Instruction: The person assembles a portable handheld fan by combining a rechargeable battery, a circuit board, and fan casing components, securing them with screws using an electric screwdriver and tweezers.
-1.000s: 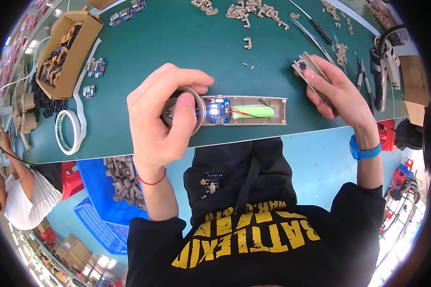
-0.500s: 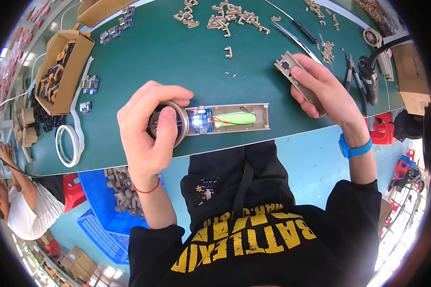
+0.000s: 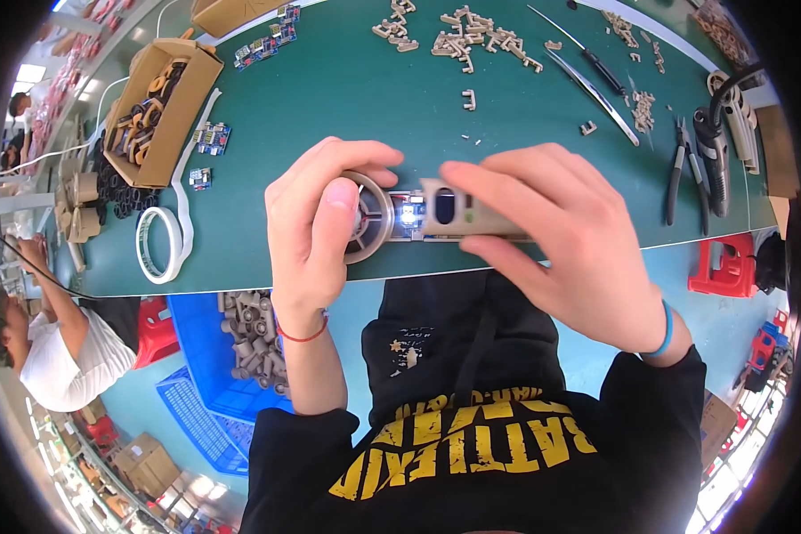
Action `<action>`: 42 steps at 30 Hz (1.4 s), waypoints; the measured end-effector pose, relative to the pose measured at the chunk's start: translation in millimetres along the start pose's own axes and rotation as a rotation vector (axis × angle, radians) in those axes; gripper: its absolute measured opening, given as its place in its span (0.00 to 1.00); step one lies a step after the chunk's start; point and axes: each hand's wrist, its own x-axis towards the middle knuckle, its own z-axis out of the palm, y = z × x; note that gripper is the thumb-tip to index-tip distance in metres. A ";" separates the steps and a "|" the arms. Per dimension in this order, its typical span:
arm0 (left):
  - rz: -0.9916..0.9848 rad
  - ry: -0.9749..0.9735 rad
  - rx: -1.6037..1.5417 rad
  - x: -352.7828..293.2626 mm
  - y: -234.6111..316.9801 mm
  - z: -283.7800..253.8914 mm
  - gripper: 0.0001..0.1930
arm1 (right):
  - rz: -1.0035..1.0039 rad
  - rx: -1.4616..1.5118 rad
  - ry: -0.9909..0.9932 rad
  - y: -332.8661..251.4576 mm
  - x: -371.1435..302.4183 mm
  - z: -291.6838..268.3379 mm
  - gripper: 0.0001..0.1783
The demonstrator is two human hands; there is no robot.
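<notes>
My left hand [image 3: 307, 227] is closed around the round, spoked beige head [image 3: 378, 222] of what looks like a handheld fan. Its handle lies along the table to the right, with a lit blue circuit board [image 3: 408, 214] still showing beside the head. With thumb and fingers, my right hand [image 3: 574, 236] grips a beige handle cover [image 3: 489, 221] by its long sides. The cover sits over the handle, an oval dark window near its left end. Beneath it the green battery is hidden. Whether the cover is seated or just above the handle, I cannot tell.
Small beige clips [image 3: 472, 40] lie scattered at the back, near tweezers [image 3: 596, 98] and a screwdriver [image 3: 603, 71]. Pliers [image 3: 688, 173] lie right. A parts carton [image 3: 206, 67] and tape roll [image 3: 142, 245] are left. A blue crate [image 3: 200, 343] stands below; a co-worker [image 3: 71, 351] sits left.
My right hand has brought the cover in from the right and over the handle, hiding the battery. My left hand keeps its hold on the fan head. The whole view has shifted slightly.
</notes>
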 end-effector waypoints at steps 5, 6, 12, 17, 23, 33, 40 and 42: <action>0.009 -0.013 0.018 0.2 0.4 0.4 0.15 | -0.050 -0.025 -0.009 -5.1 10.1 17.1 0.26; 0.016 -0.023 0.025 0.0 0.1 -0.3 0.15 | -0.044 -0.042 -0.023 -5.2 11.1 18.1 0.26; 0.021 -0.025 0.027 -0.1 1.2 -1.7 0.14 | -0.021 -0.027 -0.036 -6.8 13.4 13.3 0.26; 0.023 -0.029 0.044 0.8 -0.7 -2.8 0.13 | -0.030 -0.023 -0.007 -3.1 13.3 17.2 0.25; 0.015 -0.046 0.083 -0.1 -2.1 -2.4 0.16 | -0.068 -0.170 0.046 -10.7 14.3 34.4 0.26; 0.003 0.038 0.062 -2.3 -1.7 2.9 0.09 | -0.066 0.012 0.024 6.1 11.1 29.1 0.25; 0.130 0.131 0.053 -4.4 11.3 8.4 0.08 | 0.234 0.610 -0.379 20.4 4.4 3.8 0.16; 0.382 0.235 -0.068 -2.7 17.2 12.9 0.07 | 0.371 0.758 -0.460 8.1 4.2 -6.8 0.17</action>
